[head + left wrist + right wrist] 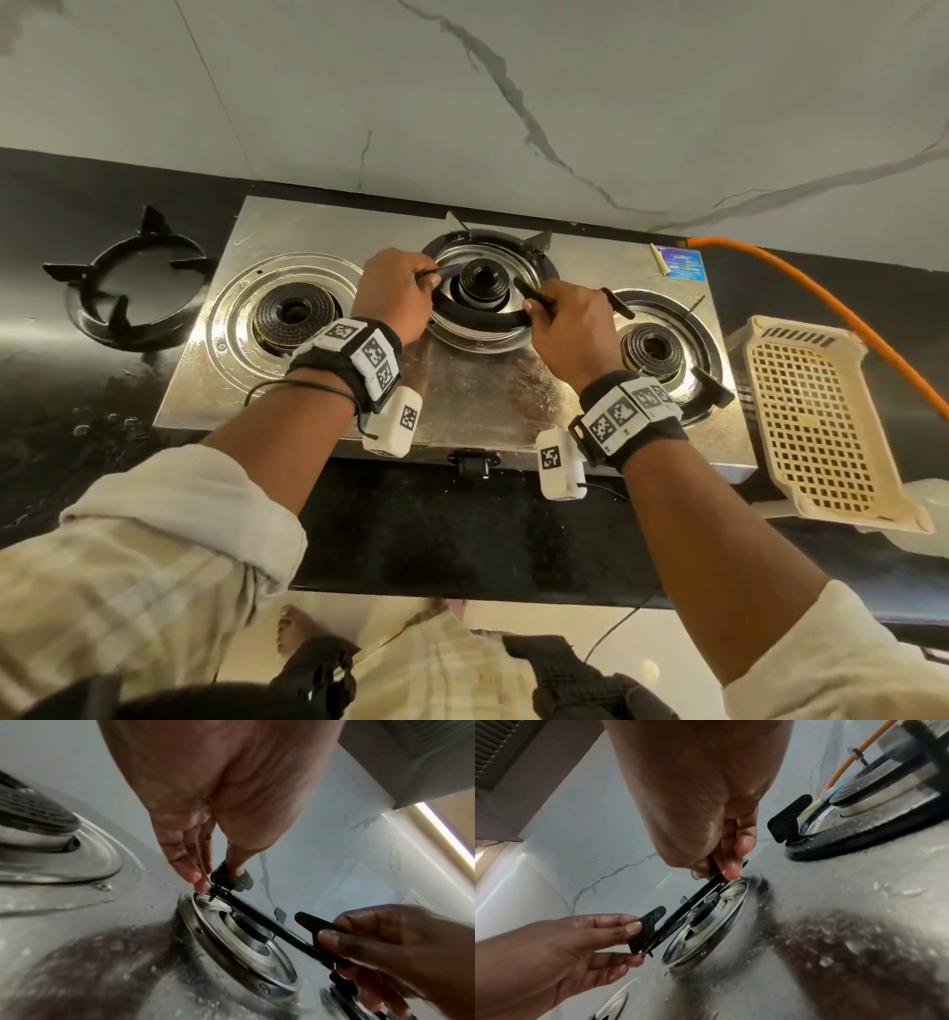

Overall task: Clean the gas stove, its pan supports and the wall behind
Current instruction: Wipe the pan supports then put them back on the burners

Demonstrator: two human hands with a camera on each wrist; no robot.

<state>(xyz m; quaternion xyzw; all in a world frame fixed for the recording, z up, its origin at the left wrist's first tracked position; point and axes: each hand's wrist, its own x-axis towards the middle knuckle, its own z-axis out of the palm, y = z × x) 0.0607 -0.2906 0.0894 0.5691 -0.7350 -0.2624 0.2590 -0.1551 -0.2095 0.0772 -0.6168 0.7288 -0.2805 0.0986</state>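
Observation:
A wet steel three-burner gas stove [462, 395] stands on the black counter below the white marble wall [462, 103]. Both hands hold a black pan support [477, 317] over the middle burner [482, 280]. My left hand [426, 277] pinches its left prong and my right hand [534, 306] pinches its right prong. In the wrist views the pan support [257, 914] [693, 906] sits tilted just above the burner's steel ring, between the left fingertips [203, 884] and the right fingertips [731, 868]. A second pan support [714, 393] sits on the right burner. A third [133, 288] lies on the counter at left.
An orange gas hose [821, 298] runs from the stove's back right corner along the wall. A cream plastic basket [816, 426] stands right of the stove. The black counter [462, 524] is wet, and the left burner [292, 313] is bare. A blue sticker [683, 262] is on the stove's back right corner.

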